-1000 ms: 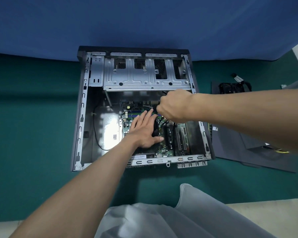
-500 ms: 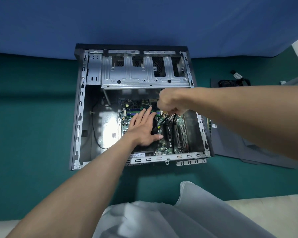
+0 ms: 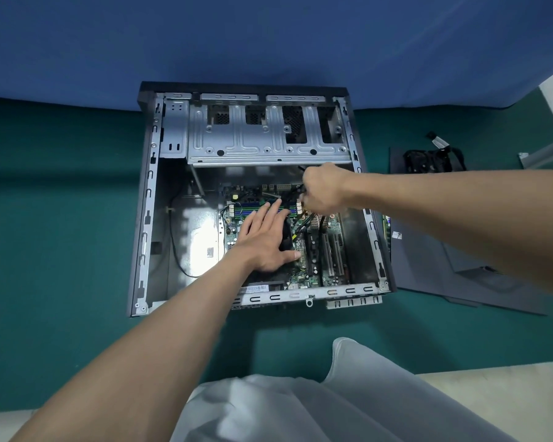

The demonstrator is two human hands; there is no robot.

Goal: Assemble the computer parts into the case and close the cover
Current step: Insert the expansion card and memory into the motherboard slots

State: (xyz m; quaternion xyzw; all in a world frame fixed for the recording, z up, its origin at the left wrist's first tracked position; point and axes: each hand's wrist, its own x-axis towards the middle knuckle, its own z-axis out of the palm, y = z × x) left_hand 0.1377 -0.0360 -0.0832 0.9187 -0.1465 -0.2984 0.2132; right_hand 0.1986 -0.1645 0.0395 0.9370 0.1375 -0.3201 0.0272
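An open computer case [image 3: 147, 199] lies flat on the green mat with its side off. Inside sits a green motherboard [image 3: 310, 269] with slots and a silver drive cage [image 3: 265, 145] at the far end. My left hand [image 3: 262, 237] rests flat, fingers spread, on a black cooler [image 3: 287, 238] in the middle of the board. My right hand [image 3: 323, 189] is closed as a fist over the board's far right corner, pinching thin black cables [image 3: 300, 224]. What its fingertips grip is mostly hidden.
A dark side cover panel [image 3: 460, 275] lies on the mat right of the case. A black part with cables [image 3: 431, 161] sits on it at the back. A blue cloth backdrop [image 3: 268, 43] rises behind. My light trousers [image 3: 300, 406] fill the bottom.
My right hand has lifted slightly toward the drive cage with the cables. My left hand stays flat on the cooler. The view has shifted a little.
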